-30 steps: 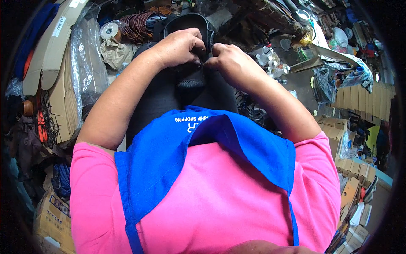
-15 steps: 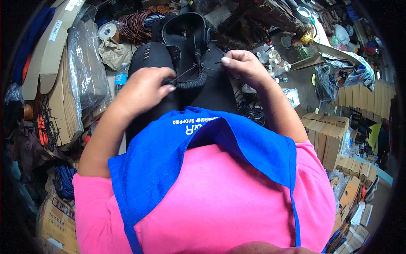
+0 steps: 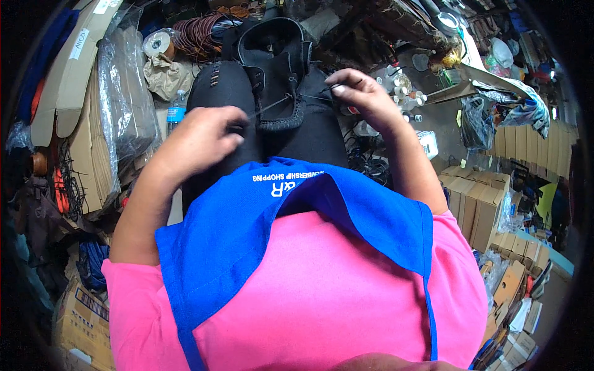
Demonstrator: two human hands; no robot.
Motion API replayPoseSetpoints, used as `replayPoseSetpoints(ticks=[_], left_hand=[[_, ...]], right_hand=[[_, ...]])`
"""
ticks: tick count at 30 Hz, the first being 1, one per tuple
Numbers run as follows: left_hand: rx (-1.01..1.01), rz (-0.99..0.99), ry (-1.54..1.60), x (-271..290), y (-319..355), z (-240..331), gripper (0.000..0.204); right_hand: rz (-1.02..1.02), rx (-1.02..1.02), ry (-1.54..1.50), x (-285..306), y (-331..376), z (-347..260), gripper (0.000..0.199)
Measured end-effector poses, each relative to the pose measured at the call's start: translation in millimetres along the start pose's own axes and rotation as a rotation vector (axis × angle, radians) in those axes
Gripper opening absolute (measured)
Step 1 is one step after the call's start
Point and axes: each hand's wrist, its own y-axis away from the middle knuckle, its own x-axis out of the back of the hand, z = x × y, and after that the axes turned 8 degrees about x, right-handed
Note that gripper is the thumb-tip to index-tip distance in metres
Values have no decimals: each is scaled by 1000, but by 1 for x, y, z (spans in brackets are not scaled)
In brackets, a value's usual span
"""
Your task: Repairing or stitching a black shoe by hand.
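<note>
A black leather shoe upper stands between my thighs, its wide opening at the far end and a stitched edge nearest me. A thin dark thread runs from the front of the upper out to either side. My left hand has its fingers closed on the left length of thread, above my left thigh. On the other side my right hand pinches the right length, a dark end showing at its fingertips. The thread looks taut on both sides. Whether needles are on it I cannot make out.
A water bottle and crumpled brown paper are on my left, near a thread spool and coiled brown cord. Several small bottles stand beyond my right hand. Cardboard boxes are stacked farther right.
My left hand has moved slightly toward me and left, and my right hand slightly to the right. The thread between them and the upper is drawn out longer.
</note>
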Motion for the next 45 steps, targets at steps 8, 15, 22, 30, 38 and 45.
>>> replayPoseSetpoints(ticks=[8, 15, 22, 30, 38, 45], left_hand=[[-190, 312, 1002, -10, -53, 2, 27], [-226, -289, 1874, -36, -81, -14, 35], [60, -38, 1751, -16, -62, -13, 36], [247, 180, 483, 39, -44, -61, 27], [-232, 490, 25, 11, 2, -19, 41], [-300, 276, -172, -48, -14, 16, 37]], right_hand=[[63, 226, 994, -42, -3, -3, 26], [50, 393, 1279, -42, 4, 9, 32], [14, 426, 1280, -12, 27, 36, 33], [64, -11, 274, 11, 44, 56, 24], [257, 99, 258, 20, 8, 5, 41], [-361, 131, 867, -32, -37, -34, 32]])
